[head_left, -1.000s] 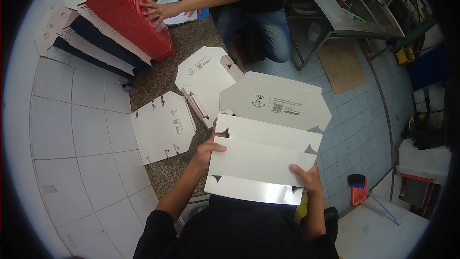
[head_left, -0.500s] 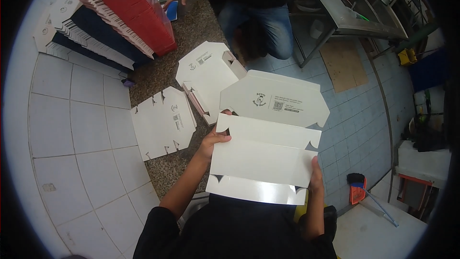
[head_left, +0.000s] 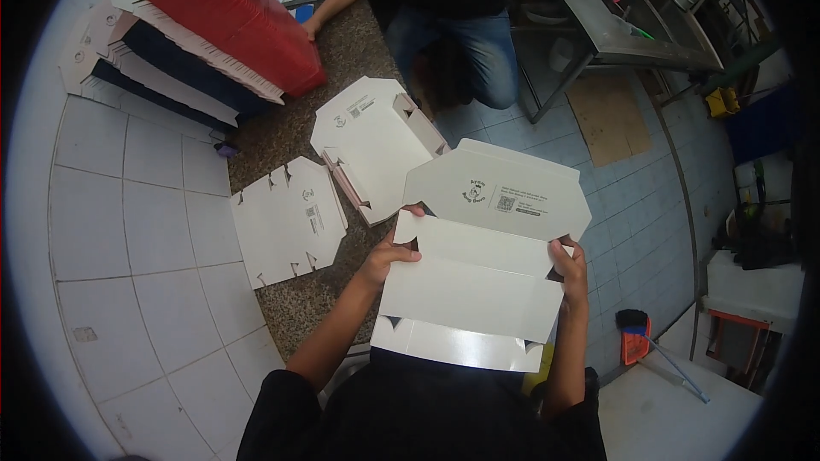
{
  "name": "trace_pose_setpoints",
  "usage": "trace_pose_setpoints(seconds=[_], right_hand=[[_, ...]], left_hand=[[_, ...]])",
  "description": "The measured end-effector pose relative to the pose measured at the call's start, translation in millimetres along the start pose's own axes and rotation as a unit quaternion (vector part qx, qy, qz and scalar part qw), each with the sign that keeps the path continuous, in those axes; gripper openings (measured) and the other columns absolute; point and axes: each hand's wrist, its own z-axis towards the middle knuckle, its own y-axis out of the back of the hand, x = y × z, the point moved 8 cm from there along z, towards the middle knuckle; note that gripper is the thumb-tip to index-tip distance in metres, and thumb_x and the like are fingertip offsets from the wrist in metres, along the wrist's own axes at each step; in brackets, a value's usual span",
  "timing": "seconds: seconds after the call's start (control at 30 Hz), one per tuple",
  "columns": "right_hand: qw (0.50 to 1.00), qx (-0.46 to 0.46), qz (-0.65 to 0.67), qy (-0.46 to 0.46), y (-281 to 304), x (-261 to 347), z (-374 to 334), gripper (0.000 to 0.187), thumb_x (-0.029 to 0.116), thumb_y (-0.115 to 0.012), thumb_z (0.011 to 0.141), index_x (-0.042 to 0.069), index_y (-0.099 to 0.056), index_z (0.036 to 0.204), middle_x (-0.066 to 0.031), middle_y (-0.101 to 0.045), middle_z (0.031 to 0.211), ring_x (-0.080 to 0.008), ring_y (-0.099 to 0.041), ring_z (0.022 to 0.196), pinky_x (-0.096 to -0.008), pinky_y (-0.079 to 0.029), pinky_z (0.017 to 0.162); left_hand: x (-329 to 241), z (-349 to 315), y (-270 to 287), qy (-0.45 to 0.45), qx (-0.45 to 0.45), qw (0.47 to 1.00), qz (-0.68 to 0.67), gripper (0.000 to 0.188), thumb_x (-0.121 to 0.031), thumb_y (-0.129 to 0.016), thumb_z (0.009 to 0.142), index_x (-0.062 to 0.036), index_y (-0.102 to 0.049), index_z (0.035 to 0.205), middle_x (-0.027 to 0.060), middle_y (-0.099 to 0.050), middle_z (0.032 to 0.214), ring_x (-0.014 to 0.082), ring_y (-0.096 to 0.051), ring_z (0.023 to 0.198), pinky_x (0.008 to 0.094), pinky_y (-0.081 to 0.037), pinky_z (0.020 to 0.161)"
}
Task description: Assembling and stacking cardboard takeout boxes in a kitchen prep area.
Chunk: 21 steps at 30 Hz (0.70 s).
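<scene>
Between my two hands I hold an unfolded white cardboard box (head_left: pixel 470 286) in front of my body. Its creased panels face up, and a printed flap leans away at the far side. My left hand (head_left: pixel 386 260) grips the left edge by a notch, thumb on top and fingers mostly hidden underneath. At the far right corner my right hand (head_left: pixel 571 269) pinches the edge, its thumb over the panel. Beyond lies a partly folded white box (head_left: pixel 376 132) with raised sides. A flat white box blank (head_left: pixel 290 222) rests nearer, to the left, on the speckled counter (head_left: pixel 299 312).
Stacks of red cardboard (head_left: pixel 235 26) and dark blue cardboard (head_left: pixel 184 68) stand at the counter's far left. Another person (head_left: pixel 453 0) crouches there, a hand on the red stack. A metal sink table (head_left: pixel 615 26) is at the far right, and a dustpan (head_left: pixel 636 341) on the right.
My right hand has moved up along the box's right edge to its far corner. The box has shifted slightly. The other person's hands have moved, and the red stack has shifted slightly right.
</scene>
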Motion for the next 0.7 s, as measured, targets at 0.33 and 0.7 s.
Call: trace_pose_setpoints(seconds=[0.33, 0.7], right_hand=[[0.995, 0.023, -0.012, -0.100, -14.2, -0.6, -17.1, 0.061, 0.025, -0.071, 0.080, -0.009, -0.050, 0.126, -0.0199, -0.061, 0.114, -0.0265, -0.064, 0.097, -0.0342, -0.053, 0.081], [0.992, -0.012, 0.029, -0.119, -11.9, -10.2, -14.9, 0.060, 0.028, -0.073, 0.082, -0.009, -0.051, 0.123, -0.0193, -0.062, 0.111, -0.0249, -0.064, 0.095, -0.0334, -0.052, 0.079]], left_hand=[[-5.7, 12.9, -2.9, 0.005, -0.020, 0.998, 0.059, 0.029, -0.037, -0.041, 0.101, -0.0168, -0.041, 0.123, 0.0041, -0.045, 0.113, 0.0137, -0.054, 0.102, 0.0283, -0.048, 0.085], [13.9, 15.4, 12.2, 0.055, -0.059, 0.996, -0.045, 0.028, -0.041, -0.040, 0.101, -0.0176, -0.048, 0.114, 0.0045, -0.046, 0.108, 0.0201, -0.052, 0.108, 0.0304, -0.053, 0.077]])
